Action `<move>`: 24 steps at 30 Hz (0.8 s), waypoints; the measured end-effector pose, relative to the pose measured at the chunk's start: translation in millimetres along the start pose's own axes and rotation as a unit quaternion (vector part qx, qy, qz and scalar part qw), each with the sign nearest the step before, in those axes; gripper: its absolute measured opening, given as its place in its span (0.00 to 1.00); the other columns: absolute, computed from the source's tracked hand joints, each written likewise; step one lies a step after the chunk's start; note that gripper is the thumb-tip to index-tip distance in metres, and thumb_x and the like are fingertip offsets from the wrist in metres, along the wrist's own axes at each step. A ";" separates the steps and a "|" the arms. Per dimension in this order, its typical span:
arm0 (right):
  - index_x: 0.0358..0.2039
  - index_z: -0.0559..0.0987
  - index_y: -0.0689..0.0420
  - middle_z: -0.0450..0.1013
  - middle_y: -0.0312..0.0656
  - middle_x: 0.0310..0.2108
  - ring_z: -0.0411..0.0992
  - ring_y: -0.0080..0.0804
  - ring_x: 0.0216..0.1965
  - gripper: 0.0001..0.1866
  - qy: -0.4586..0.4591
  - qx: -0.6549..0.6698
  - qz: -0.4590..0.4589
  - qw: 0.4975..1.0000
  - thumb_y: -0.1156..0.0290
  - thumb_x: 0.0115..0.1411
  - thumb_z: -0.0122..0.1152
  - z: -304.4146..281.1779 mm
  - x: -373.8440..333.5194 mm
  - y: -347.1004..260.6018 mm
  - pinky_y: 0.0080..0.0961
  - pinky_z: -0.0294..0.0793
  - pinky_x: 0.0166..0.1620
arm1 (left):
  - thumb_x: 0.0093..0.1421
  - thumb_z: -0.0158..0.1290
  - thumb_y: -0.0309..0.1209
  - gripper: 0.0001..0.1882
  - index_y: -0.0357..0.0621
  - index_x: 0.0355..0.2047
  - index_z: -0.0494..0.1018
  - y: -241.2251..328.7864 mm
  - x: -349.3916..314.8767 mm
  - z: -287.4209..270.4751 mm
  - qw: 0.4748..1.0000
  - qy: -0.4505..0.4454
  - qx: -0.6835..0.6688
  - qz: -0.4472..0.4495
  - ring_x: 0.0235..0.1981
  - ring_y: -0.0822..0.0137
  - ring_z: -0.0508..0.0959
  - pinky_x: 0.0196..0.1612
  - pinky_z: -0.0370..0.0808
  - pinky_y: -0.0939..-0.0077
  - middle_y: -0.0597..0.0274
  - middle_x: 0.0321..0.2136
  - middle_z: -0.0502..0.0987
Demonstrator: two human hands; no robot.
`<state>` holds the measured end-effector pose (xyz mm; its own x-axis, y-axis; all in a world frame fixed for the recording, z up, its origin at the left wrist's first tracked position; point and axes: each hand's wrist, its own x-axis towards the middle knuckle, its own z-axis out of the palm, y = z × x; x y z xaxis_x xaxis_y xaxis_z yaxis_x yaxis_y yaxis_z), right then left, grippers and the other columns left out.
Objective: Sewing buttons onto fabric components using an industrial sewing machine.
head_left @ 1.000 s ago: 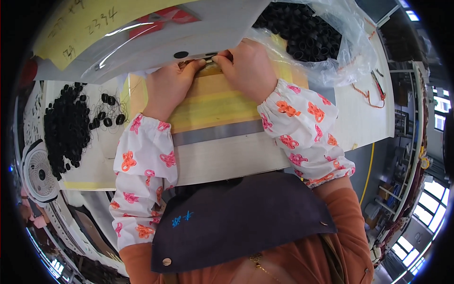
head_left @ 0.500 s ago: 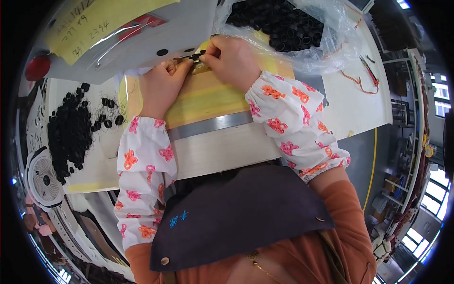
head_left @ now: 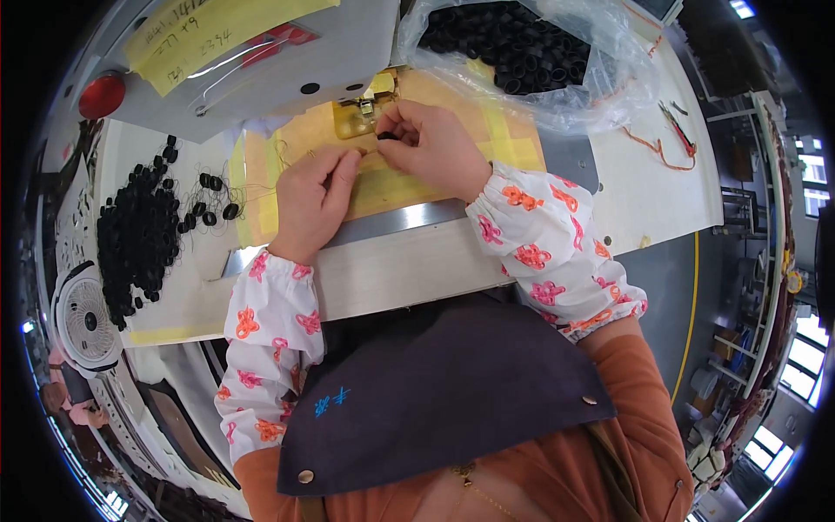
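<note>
My right hand (head_left: 432, 146) is closed, pinching a small black fabric loop (head_left: 388, 136) between thumb and fingers. Just left of it, my left hand (head_left: 315, 196) has thumb and forefinger pressed together; what they hold, if anything, is too small to make out. Both hands are over the yellow-taped work surface (head_left: 400, 193), in front of the sewing machine's presser foot (head_left: 368, 107). The pale grey sewing machine head (head_left: 261, 91) rises at the far left.
Black loops strung on threads lie in a pile (head_left: 143, 230) at the left, with several more (head_left: 207, 209) beside it. A clear plastic bag (head_left: 522, 100) of black loops stands far right. Red-handled snips (head_left: 678, 130) lie beyond it. A white fan (head_left: 87, 322) is at the left edge.
Both hands have come back toward me, away from the presser foot, which now shows. The black loop has moved with the right hand.
</note>
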<state>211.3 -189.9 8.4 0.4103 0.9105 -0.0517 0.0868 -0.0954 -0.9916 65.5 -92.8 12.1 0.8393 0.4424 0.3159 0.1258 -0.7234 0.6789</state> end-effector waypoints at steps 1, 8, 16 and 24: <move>0.29 0.72 0.64 0.69 0.36 0.20 0.67 0.19 0.18 0.07 0.012 -0.064 -0.054 0.996 0.76 0.49 0.57 2.5 -8.1 -1.6 0.15 0.67 0.23 | 0.56 0.47 0.29 0.08 0.40 0.33 0.72 -1.6 6.9 -1.8 1.000 0.028 -0.007 -0.010 0.22 0.61 0.73 0.25 0.68 0.74 0.55 0.23 0.73; 0.30 0.72 0.63 0.70 0.37 0.20 0.67 0.19 0.20 0.07 -0.114 -0.131 -0.118 0.978 0.79 0.48 0.56 2.0 -43.9 -22.4 0.17 0.67 0.25 | 0.59 0.44 0.34 0.11 0.40 0.34 0.71 -7.2 25.7 1.4 0.992 -0.045 -0.113 0.029 0.24 0.63 0.73 0.28 0.68 0.75 0.58 0.24 0.73; 0.34 0.68 0.63 0.71 0.37 0.22 0.68 0.18 0.21 0.07 -0.119 0.013 0.056 0.991 0.75 0.55 0.53 -21.9 16.5 -16.6 0.13 0.67 0.24 | 0.52 0.52 0.30 0.07 0.45 0.33 0.73 -3.5 17.6 0.8 0.990 0.004 -0.079 -0.118 0.14 0.68 0.69 0.20 0.65 0.79 0.60 0.13 0.69; 0.29 0.69 0.63 0.71 0.40 0.21 0.69 0.23 0.20 0.07 -0.009 -0.179 -0.073 0.981 0.74 0.52 0.56 -7.9 20.1 -9.3 0.19 0.67 0.22 | 0.50 0.53 0.32 0.10 0.45 0.33 0.74 -10.7 25.7 -1.8 0.990 -0.019 -0.030 -0.138 0.12 0.71 0.67 0.19 0.63 0.79 0.62 0.11 0.67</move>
<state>225.9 -173.9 17.6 0.3534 0.9318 0.0826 0.4575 -0.0951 -0.8841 84.8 -72.8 14.2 0.7973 0.5970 0.0886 0.3223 -0.5453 0.7738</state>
